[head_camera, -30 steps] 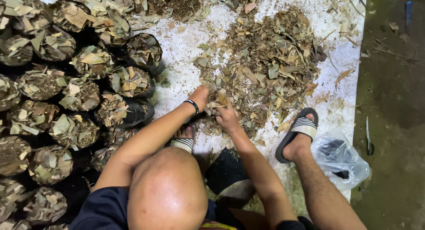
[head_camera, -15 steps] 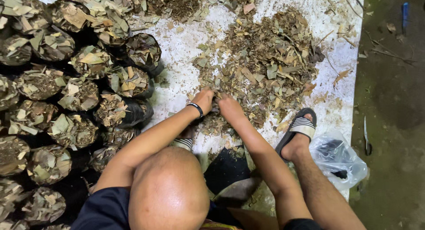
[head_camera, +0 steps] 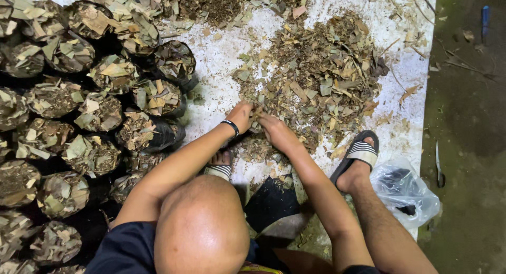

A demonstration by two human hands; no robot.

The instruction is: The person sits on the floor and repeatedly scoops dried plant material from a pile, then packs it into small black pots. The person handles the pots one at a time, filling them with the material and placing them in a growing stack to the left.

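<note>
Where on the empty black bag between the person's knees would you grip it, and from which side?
Grip the black bag at its pale lower edge, probably the open mouth, coming from the person's right. It lies flat and limp on the white sheet, so pinch one layer. The left hand and right hand are both in the leaf pile.

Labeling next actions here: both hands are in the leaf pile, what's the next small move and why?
Probably draw a handful back toward the body: left hand and right hand are both dug into the near edge of the dry leaf pile, with an empty black bag lying just behind them.
</note>
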